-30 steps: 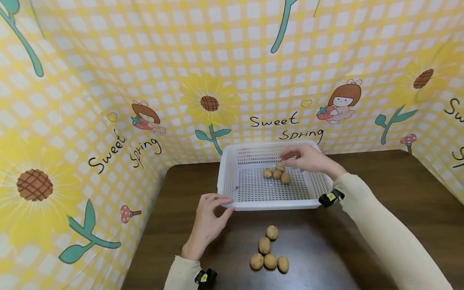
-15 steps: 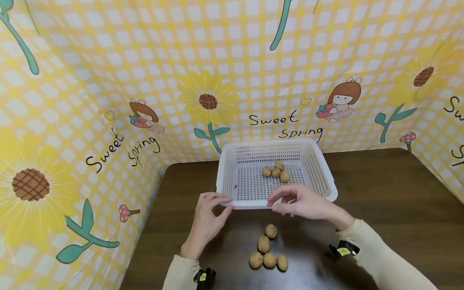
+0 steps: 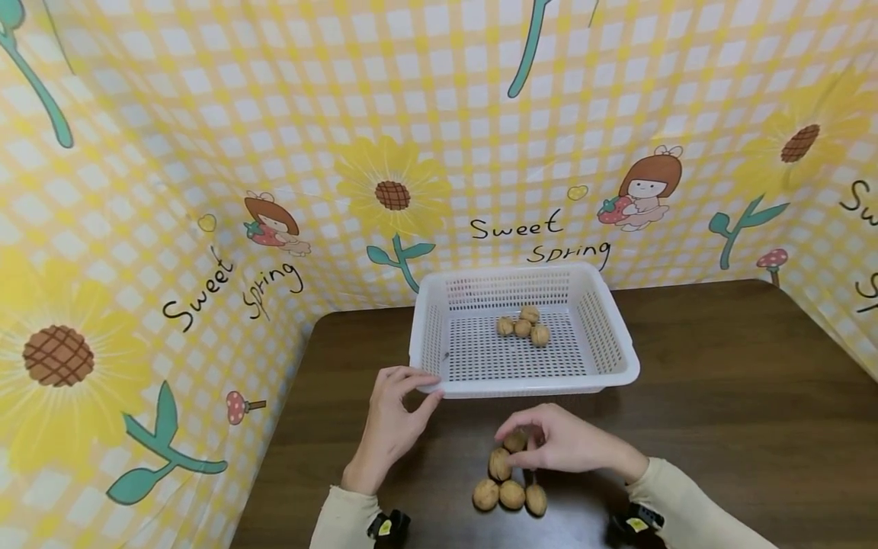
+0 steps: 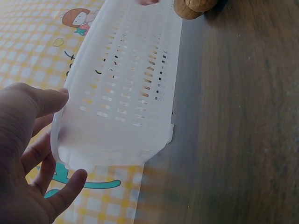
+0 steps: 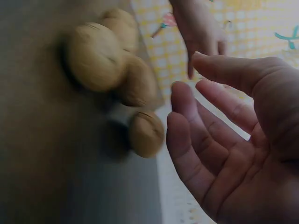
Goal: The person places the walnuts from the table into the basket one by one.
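My left hand [image 3: 392, 427] holds the near left corner of a white plastic basket [image 3: 528, 386], fingers over the rim and thumb against its front. Several walnuts [image 3: 539, 335] sit together inside the basket. On the table in front of it lies a group of several more walnuts [image 3: 511, 495]. My right hand [image 3: 564, 442] reaches over this group, thumb and fingers spread around the farthest walnut [image 3: 514, 440]. In the right wrist view, a gap shows between the fingers [image 5: 180, 135] and the nearest walnut [image 5: 146, 134].
The dark wooden table [image 3: 713, 381] carries everything. A yellow checked cloth [image 3: 473, 175] with flowers and cartoon figures hangs close behind the basket and along the left side.
My right hand has come out of the basket and moved toward me, over the walnuts on the table. My left hand and the basket stay in place.
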The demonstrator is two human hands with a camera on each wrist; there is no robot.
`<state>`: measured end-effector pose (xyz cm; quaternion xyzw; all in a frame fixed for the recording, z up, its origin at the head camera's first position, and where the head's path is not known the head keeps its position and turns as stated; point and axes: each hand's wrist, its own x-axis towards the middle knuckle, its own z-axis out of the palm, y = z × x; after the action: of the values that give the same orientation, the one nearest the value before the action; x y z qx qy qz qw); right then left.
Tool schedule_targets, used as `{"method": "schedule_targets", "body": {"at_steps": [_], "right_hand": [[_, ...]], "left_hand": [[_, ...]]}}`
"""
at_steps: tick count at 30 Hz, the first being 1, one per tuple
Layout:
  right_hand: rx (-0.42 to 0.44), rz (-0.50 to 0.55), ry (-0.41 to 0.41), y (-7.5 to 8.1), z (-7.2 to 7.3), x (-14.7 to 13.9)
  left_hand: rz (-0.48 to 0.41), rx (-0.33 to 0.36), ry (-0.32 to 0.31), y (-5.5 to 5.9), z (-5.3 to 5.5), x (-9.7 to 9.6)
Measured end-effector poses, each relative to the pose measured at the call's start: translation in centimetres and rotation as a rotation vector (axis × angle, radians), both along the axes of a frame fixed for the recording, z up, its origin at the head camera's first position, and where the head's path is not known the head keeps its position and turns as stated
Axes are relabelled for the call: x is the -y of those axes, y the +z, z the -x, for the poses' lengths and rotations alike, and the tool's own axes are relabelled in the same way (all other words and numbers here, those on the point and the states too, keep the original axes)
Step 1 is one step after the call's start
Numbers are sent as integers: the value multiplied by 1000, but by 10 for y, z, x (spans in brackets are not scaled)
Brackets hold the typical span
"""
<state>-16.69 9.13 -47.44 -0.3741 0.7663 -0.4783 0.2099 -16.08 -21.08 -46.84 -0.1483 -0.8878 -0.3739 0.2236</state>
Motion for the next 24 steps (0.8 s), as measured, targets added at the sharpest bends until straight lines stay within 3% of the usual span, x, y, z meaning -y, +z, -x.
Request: {"method": "schedule_targets", "body": {"at_steps": [10, 24], "right_hand": [[-54, 46, 48, -14, -12, 12], [-78, 23, 28, -27, -8, 13]], "left_hand": [[4, 1, 6, -1, -1, 0], [-7, 42, 8, 1, -1, -1]]}}
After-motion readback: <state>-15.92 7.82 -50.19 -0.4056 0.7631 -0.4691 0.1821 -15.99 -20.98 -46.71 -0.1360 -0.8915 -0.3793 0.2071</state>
